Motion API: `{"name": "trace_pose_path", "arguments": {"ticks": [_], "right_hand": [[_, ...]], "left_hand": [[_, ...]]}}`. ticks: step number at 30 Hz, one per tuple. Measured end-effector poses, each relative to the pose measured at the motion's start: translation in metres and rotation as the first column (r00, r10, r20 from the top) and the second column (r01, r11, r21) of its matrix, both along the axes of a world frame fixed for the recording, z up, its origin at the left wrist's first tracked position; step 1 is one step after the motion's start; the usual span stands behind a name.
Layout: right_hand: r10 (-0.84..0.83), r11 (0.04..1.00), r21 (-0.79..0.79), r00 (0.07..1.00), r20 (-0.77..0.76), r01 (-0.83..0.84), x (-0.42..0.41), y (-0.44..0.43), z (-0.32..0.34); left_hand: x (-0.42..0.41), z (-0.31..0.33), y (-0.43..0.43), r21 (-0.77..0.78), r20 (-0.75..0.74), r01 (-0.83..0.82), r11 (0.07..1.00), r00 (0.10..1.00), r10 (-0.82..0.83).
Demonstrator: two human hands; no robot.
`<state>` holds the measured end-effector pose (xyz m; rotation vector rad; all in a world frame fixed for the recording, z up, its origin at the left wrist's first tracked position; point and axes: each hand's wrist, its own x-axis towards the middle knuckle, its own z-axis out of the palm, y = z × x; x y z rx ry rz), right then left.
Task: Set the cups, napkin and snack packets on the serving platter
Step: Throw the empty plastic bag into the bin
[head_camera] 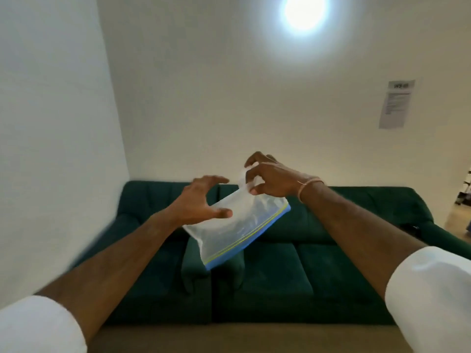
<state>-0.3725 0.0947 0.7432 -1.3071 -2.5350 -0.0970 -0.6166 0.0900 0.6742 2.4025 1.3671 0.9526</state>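
**Zip bag held up in front of the green sofa**

The right hand [267, 178] pinched one corner of a clear plastic zip bag [237, 225] between thumb and fingers, holding it in the air with both arms stretched forward. The bag hung tilted, its blue and yellow seal strip running along the near right edge, sloping from upper right to lower left. Whether anything was inside could not be told; the plastic looked crumpled and blurred. The left hand [201, 202] was spread wide, fingers curled like a claw, just beside the bag's far left corner, its thumb close to or touching the plastic; it gripped nothing. A thin bracelet [309, 184] circled the right wrist, and white sleeves [430, 296] covered both upper arms.

Behind and below the bag stood a dark green sofa [318, 263] against a pale wall. A printed sheet [396, 104] was stuck to the wall at far right, and a bright round lamp [303, 11] glared at the top.
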Motion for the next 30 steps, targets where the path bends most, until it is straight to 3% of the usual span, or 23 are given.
{"name": "trace_pose_path", "arguments": {"ticks": [2, 3, 6, 7, 8, 9, 10, 11, 12, 13, 14, 16, 20, 23, 27, 30], "right_hand": [[0.116, 0.993, -0.001, 0.993, -0.029, -0.116, -0.026, 0.001, 0.006], [0.137, 0.99, 0.02, 0.987, -0.082, -0.136, -0.037, 0.003, 0.006], [0.019, 0.992, 0.123, 0.94, -0.342, 0.025, -0.064, 0.008, -0.005], [-0.062, 0.99, 0.085, 0.883, -0.465, 0.114, -0.07, 0.01, -0.014], [-0.155, 0.986, -0.045, 0.791, -0.592, 0.159, -0.075, 0.011, -0.025], [-0.253, 0.962, -0.255, 0.673, -0.695, 0.098, -0.08, 0.012, -0.038], [-0.346, 0.881, -0.467, 0.564, -0.75, -0.08, -0.085, 0.014, -0.052], [-0.422, 0.721, -0.617, 0.507, -0.752, -0.315, -0.091, 0.016, -0.067], [-0.469, 0.539, -0.686, 0.502, -0.727, -0.489, -0.1, 0.015, -0.082], [-0.478, 0.419, -0.698, 0.513, -0.713, -0.581, -0.108, 0.013, -0.094], [-0.47, 0.357, -0.688, 0.515, -0.717, -0.632, -0.12, 0.014, -0.107], [-0.471, 0.357, -0.652, 0.474, -0.744, -0.669, -0.149, 0.015, -0.129], [-0.454, 0.473, -0.606, 0.412, -0.79, -0.64, -0.211, 0.019, -0.163], [-0.351, 0.568, -0.516, 0.378, -0.857, -0.641, -0.261, 0.019, -0.191], [-0.199, 0.645, -0.45, 0.433, -0.879, -0.618, -0.35, 0.013, -0.233], [-0.106, 0.569, -0.489, 0.53, -0.841, -0.661, -0.412, 0.013, -0.268]], "left_hand": [[0.001, 0.013, -0.006, -0.117, -0.099, 0.019, 0.993, 0.995, -0.031], [0.001, 0.015, -0.006, -0.156, -0.079, -0.003, 0.988, 0.997, -0.009], [-0.019, 0.009, -0.01, -0.296, 0.262, 0.014, 0.955, 0.963, 0.067], [-0.03, 0.005, -0.014, -0.337, 0.391, 0.059, 0.94, 0.917, 0.082], [-0.04, 0.0, -0.019, -0.353, 0.495, 0.105, 0.93, 0.864, 0.091], [-0.05, -0.006, -0.024, -0.359, 0.59, 0.148, 0.921, 0.801, 0.101], [-0.059, -0.013, -0.028, -0.361, 0.671, 0.191, 0.913, 0.733, 0.111], [-0.067, -0.021, -0.032, -0.367, 0.736, 0.227, 0.902, 0.664, 0.133], [-0.077, -0.029, -0.036, -0.375, 0.778, 0.25, 0.893, 0.608, 0.157], [-0.085, -0.036, -0.039, -0.382, 0.805, 0.267, 0.885, 0.566, 0.176], [-0.095, -0.044, -0.041, -0.392, 0.817, 0.274, 0.879, 0.543, 0.195], [-0.118, -0.059, -0.047, -0.416, 0.819, 0.281, 0.865, 0.528, 0.223], [-0.175, -0.092, -0.056, -0.475, 0.8, 0.229, 0.85, 0.516, 0.308], [-0.223, -0.123, -0.063, -0.52, 0.797, 0.176, 0.836, 0.453, 0.401], [-0.301, -0.169, -0.068, -0.555, 0.815, 0.188, 0.81, 0.317, 0.485], [-0.366, -0.206, -0.074, -0.6, 0.787, 0.194, 0.776, 0.315, 0.53]]}}
